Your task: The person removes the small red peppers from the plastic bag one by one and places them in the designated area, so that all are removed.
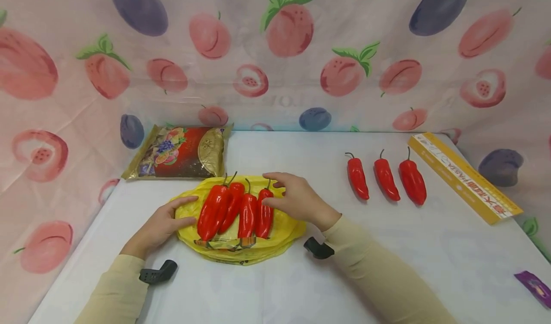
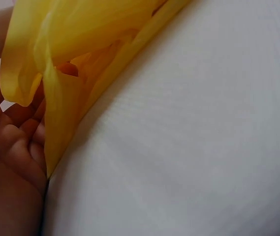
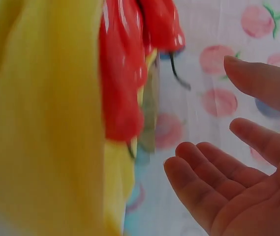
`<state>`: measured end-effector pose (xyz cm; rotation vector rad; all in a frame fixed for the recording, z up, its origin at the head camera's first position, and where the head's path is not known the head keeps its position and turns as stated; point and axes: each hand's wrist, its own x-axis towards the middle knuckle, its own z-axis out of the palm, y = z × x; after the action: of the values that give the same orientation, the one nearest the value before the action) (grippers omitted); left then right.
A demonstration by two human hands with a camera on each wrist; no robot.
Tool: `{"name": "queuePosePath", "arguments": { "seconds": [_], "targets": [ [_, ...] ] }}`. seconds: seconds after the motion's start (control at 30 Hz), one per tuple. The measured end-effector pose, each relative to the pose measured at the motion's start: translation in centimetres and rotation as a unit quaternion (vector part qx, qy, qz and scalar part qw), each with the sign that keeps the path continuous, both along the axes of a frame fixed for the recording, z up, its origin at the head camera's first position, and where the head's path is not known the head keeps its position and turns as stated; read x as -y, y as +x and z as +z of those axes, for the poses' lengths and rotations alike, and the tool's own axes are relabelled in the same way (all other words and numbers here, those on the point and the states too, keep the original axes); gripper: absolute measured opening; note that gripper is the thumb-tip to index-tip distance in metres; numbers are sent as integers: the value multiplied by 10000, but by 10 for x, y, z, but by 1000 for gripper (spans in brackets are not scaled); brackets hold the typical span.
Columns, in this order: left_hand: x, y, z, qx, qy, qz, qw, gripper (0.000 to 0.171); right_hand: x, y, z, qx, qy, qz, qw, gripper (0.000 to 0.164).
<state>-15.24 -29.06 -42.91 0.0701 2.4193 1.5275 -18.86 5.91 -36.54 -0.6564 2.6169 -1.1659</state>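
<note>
and here the left hand (image 1: 161, 223) has the left rim of the yellow bag (image 1: 267, 252), plastic caught between partly curled fingers and thumb. the right hand (image 1: 299, 197) is spread loosely, thumb well off the fingers, gripping nothing, just by the rightmost of four red peppers (image 1: 231, 209), which lie right of the left fingers, tips behind the bag's near rim. good work here likely means left fingers steadying that rim while the right ones stay light, clear of stems that could snag plastic. now the edges: a gold packet (image 1: 185, 151) crowds the far side, beyond the left fingers; three more red peppers (image 1: 387, 180) lie off the right fingers' back. the roomiest white table (image 1: 310, 290) runs nearer than the right fingers.
</note>
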Motion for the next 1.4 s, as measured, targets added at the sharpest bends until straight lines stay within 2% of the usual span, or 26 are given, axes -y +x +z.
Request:
{"name": "queuePosePath", "arguments": {
  "seconds": [0.3,0.6,0.83,1.23,1.4],
  "targets": [
    [0,1,3,0,64,-14,10000,64,49,2,-1,215,-125,564,9981,63],
    [1,1,5,15,-21,-29,10000,64,80,4,-4,215,165,543,9982,65],
    [2,1,2,26,137,-29,9999,64,91,2,-6,274,365,510,9977,64],
    [2,1,1,13,74,-35,10000,64,100,1,-10,306,621,497,9964,67],
    [2,1,0,-14,92,-37,9999,63,101,1,-11,311,787,632,9944,66]
  ]
}}
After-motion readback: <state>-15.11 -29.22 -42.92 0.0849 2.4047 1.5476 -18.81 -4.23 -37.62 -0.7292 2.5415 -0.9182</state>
